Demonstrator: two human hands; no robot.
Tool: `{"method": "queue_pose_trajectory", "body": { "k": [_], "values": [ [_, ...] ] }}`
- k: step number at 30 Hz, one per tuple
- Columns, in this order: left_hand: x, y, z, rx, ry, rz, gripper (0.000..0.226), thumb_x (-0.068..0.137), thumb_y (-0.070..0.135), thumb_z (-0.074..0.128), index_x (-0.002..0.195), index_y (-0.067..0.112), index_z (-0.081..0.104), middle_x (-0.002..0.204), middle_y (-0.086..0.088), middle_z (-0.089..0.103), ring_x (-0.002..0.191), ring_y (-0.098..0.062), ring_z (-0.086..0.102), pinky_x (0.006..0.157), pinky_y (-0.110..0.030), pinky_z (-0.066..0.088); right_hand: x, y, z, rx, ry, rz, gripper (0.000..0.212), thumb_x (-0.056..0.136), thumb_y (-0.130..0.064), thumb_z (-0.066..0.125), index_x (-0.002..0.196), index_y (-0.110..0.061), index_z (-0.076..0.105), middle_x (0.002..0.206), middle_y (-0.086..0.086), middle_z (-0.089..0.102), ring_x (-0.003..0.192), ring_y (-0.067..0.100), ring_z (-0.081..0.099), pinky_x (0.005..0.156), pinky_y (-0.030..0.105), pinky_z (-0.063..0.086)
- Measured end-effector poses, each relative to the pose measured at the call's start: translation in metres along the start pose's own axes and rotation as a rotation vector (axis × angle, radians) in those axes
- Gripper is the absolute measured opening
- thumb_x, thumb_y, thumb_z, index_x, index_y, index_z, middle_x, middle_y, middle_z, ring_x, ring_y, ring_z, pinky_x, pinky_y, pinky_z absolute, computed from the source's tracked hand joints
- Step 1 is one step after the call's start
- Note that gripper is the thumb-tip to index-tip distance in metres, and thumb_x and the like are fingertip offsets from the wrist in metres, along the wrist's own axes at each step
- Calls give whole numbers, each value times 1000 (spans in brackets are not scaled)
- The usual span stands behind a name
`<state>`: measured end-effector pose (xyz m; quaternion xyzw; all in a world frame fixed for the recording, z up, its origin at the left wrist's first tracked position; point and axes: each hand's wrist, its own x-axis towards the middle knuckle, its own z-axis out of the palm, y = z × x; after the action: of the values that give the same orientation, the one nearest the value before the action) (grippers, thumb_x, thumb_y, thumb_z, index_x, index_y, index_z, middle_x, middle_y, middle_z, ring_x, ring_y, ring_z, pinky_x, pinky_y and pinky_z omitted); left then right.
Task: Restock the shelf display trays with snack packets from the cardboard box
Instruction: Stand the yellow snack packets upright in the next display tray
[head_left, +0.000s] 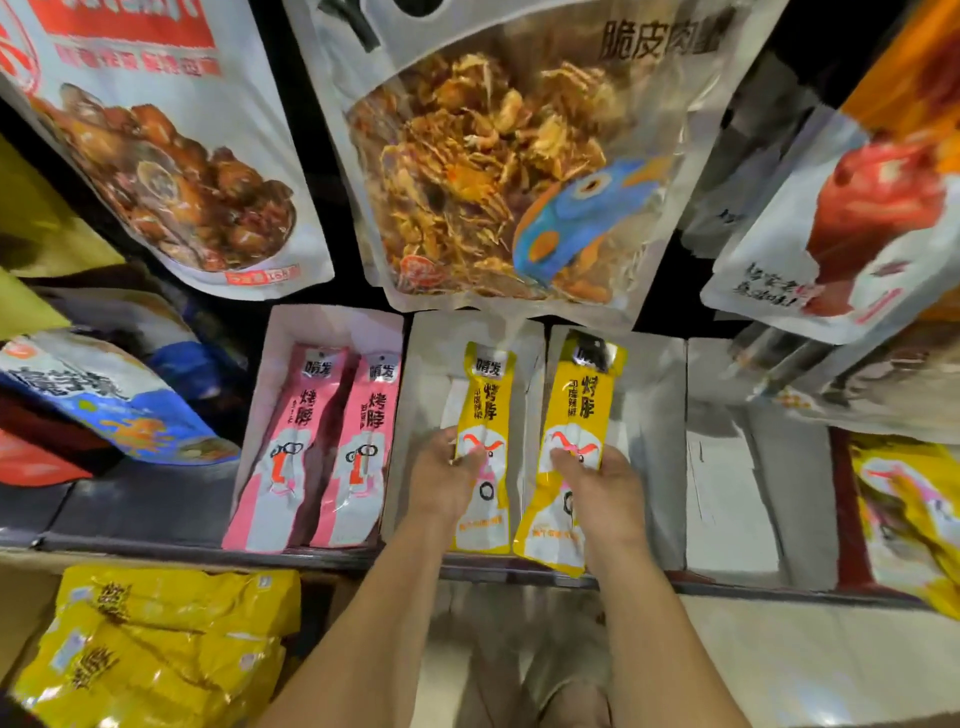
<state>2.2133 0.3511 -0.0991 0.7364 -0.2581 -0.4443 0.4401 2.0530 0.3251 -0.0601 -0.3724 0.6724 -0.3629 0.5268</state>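
From the head camera, looking down at a shelf: the left hand (447, 480) pinches a yellow snack packet (491, 405) between thumb and fingers inside the middle white tray (422, 364), beside pink packets (332, 447). The right hand (605, 486) pinches a second yellow packet (589, 410) likewise over the next tray (652, 415). The cardboard box (28, 577) of spare packets (166, 642) sits lower left.

Two long yellow packets (485, 400) lie lengthwise in adjoining white trays (427, 374); yellow packs (156, 649) fill the cardboard box (28, 569).
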Motion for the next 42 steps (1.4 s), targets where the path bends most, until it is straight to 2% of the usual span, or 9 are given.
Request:
{"method": "queue_pose_trajectory", "body": {
  "k": [7, 14, 18, 22, 28, 32, 35, 40, 42],
  "values": [
    [16, -40, 28, 166, -18, -42, 28, 88, 15, 61, 111, 27, 72, 102, 9, 75, 94, -13, 69, 92, -36, 56, 1, 11, -6, 86, 11, 48, 11, 88, -17, 75, 98, -17, 69, 88, -6, 75, 80, 12, 71, 67, 25, 54],
    [30, -62, 27, 594, -5, 15, 45, 75, 66, 53, 115, 48, 62, 89, -5, 67, 92, -28, 63, 80, -44, 56, 2, 15, -10, 104, 5, 73, 14, 87, -18, 76, 100, -17, 70, 94, 0, 78, 87, 21, 75, 84, 40, 60],
    [14, -40, 16, 532, -35, 34, 55, 80, 58, 57, 126, 28, 58, 97, -11, 69, 97, -26, 66, 86, -42, 56, -2, 7, -8, 99, -18, 55, 18, 88, -19, 75, 104, -16, 69, 94, 0, 77, 88, 23, 74, 84, 40, 60],
    [-7, -3, -6, 437, 199, 169, 42, 93, 38, 59, 131, 20, 51, 104, 1, 62, 92, -20, 64, 81, -35, 53, -1, 0, 7, 86, -56, 22, 14, 88, -20, 76, 101, -18, 69, 92, -4, 77, 89, 21, 73, 78, 31, 57],
    [-8, 19, -52, 536, 492, 287, 40, 89, 21, 69, 123, 8, 54, 108, -10, 54, 101, -29, 49, 81, -36, 41, -11, -5, 55, 30, -203, 17, 14, 88, -20, 74, 101, -22, 71, 89, -6, 78, 84, 20, 75, 84, 46, 61],
    [1, -7, -72, 441, 301, 159, 30, 96, 20, 61, 125, 15, 58, 107, -6, 68, 101, -28, 64, 81, -36, 51, -18, -1, 81, -25, -288, 2, 10, 90, -16, 72, 100, -18, 73, 71, -28, 69, 75, 16, 70, 76, 34, 59],
    [1, -16, -79, 388, 246, 207, 28, 98, 24, 60, 125, 19, 65, 103, 4, 68, 91, -13, 63, 78, -23, 43, -13, 7, 95, -62, -294, 51, 9, 90, -20, 72, 99, -18, 72, 80, -10, 76, 74, 16, 70, 65, 25, 57],
    [8, -24, -86, 217, 180, 174, 22, 95, 28, 65, 116, 26, 69, 91, 20, 66, 87, -3, 64, 82, -26, 53, -3, 21, 121, -94, -280, 141, 33, 80, -32, 75, 108, -16, 68, 100, 12, 74, 88, 32, 73, 85, 46, 60],
    [12, -28, -88, 161, 167, 160, 19, 93, 29, 67, 111, 33, 69, 93, 17, 70, 91, -5, 66, 89, -31, 55, 1, 27, 129, -113, -280, 157, 29, 87, -26, 74, 112, -14, 64, 100, 10, 72, 79, 22, 69, 75, 31, 57]
  ]
}}
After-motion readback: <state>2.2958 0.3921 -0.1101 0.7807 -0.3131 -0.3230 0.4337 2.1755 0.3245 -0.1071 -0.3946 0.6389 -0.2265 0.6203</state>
